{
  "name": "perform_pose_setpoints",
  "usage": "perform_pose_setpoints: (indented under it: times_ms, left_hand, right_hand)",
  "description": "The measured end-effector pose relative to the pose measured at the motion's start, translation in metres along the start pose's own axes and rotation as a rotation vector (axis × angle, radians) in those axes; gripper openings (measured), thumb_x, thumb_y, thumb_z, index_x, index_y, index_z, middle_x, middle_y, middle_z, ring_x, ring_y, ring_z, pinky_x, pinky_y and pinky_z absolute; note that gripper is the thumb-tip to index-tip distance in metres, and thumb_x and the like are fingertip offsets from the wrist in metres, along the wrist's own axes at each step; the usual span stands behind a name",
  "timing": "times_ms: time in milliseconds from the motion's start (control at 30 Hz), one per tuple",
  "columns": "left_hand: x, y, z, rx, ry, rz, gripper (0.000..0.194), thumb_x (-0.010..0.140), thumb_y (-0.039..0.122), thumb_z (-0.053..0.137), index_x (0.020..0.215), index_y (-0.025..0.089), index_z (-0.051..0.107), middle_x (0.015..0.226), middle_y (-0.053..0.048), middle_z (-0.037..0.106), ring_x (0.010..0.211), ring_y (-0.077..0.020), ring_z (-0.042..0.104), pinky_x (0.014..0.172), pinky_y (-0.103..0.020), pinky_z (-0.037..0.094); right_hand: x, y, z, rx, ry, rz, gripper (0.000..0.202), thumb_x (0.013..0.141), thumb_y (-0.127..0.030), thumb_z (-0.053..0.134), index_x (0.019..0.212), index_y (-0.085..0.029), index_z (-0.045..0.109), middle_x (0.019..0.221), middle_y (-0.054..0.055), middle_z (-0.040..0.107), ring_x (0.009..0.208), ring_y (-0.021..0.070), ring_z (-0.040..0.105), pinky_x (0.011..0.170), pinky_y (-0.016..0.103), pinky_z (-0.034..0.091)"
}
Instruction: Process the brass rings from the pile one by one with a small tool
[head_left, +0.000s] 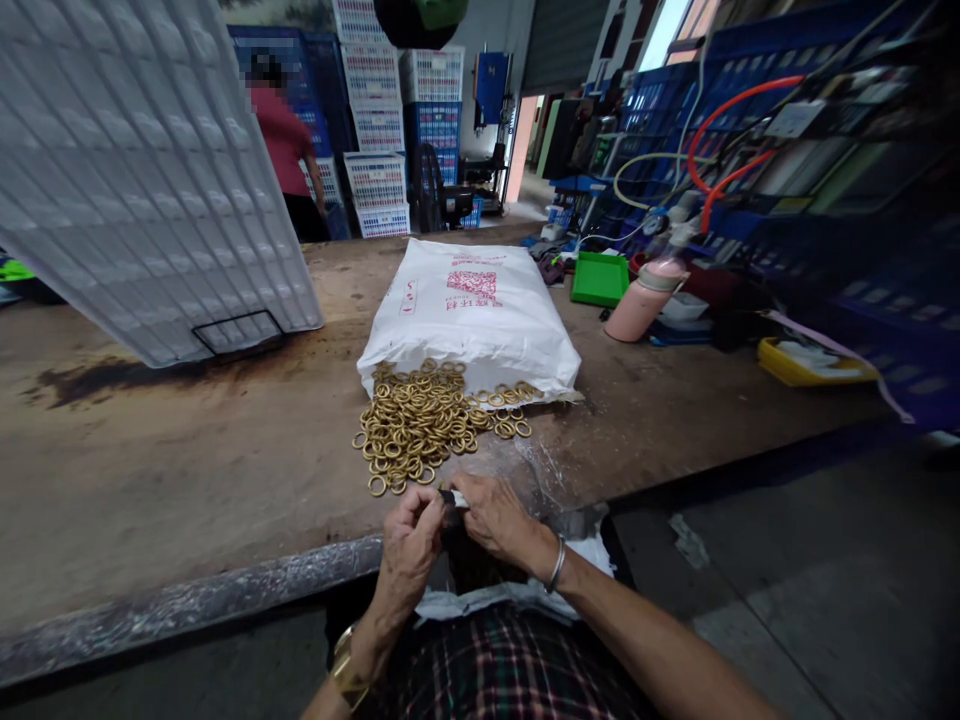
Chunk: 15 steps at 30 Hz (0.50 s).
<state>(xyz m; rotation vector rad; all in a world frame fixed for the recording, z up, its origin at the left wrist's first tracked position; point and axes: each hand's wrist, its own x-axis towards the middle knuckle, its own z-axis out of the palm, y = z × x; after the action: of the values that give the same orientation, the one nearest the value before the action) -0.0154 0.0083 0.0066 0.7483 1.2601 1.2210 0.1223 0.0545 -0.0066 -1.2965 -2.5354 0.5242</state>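
Note:
Brass-coloured rings [412,415] lie in a heap at the mouth of a white woven sack [472,300] with red print. Just in front of the heap, near the table edge, my left hand [409,540] pinches something small that I cannot make out. Close against it on the right, my right hand [495,515] is closed on a small white and dark piece [454,498]. The fingertips of both hands nearly meet around this piece. Below the hands, an open bag [592,555] with a pale rim rests at my lap, its inside dark.
A tall ribbed translucent panel [165,180] stands at the left on the wooden table [262,450]. To the right are a green tray [600,278], a pink bottle [645,300] and a yellow tray [814,362]. Behind, a person [289,140] stands near stacked crates [375,130].

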Motion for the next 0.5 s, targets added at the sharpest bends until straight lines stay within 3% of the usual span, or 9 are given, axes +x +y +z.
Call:
perform_pose_setpoints:
  times_ms: [133,233,333,367,500]
  left_hand:
    - [-0.019,-0.005,0.006,-0.092,-0.174,-0.189,0.031,0.068,0.042,0.069,0.062,0.017,0.051,0.046,0.007,0.045,0.034,-0.0024,0.03,0.035,-0.015,0.018]
    - [-0.03,-0.018,0.011,-0.262,-0.271,-0.539,0.025,0.065,0.03,0.071,0.062,0.015,0.052,0.048,0.004,0.05,0.033,-0.0023,0.032,0.033,-0.013,0.014]
    - [-0.027,-0.036,0.011,-0.42,-0.077,-0.884,0.017,0.069,0.02,0.068,0.062,0.011,0.056,0.046,0.001,0.052,0.033,-0.003,0.04,0.032,-0.011,0.017]
    - [-0.024,-0.041,0.01,-0.478,-0.012,-0.928,0.017,0.073,0.021,0.065,0.063,0.01,0.056,0.046,0.0,0.053,0.033,-0.0041,0.043,0.031,-0.011,0.019]
    - [-0.011,-0.061,0.007,-0.584,0.04,-0.994,0.024,0.078,0.024,0.062,0.06,0.01,0.055,0.051,-0.008,0.06,0.041,-0.0115,0.056,0.035,-0.016,0.039]
  right_hand:
    - [0.009,0.017,-0.004,-0.097,0.022,0.19,0.023,0.076,-0.01,0.04,0.092,-0.016,0.056,0.072,0.006,0.062,0.059,0.015,0.051,0.055,0.027,0.025]
    - [0.017,0.033,-0.008,-0.106,0.117,0.25,0.023,0.077,-0.011,0.041,0.095,-0.016,0.056,0.076,0.006,0.064,0.064,0.0157,0.055,0.057,0.026,0.029]
    - [0.025,0.04,-0.01,-0.043,0.209,0.238,0.024,0.079,-0.011,0.041,0.098,-0.017,0.054,0.086,0.006,0.065,0.074,0.0161,0.058,0.064,0.024,0.034]
    - [0.027,0.04,-0.009,-0.022,0.224,0.222,0.025,0.079,-0.011,0.042,0.101,-0.017,0.053,0.09,0.007,0.065,0.079,0.0162,0.059,0.067,0.023,0.035]
    - [0.04,0.036,-0.001,-0.007,0.22,0.141,0.036,0.08,-0.014,0.045,0.115,-0.018,0.048,0.107,0.008,0.063,0.093,0.0183,0.058,0.075,0.025,0.037]
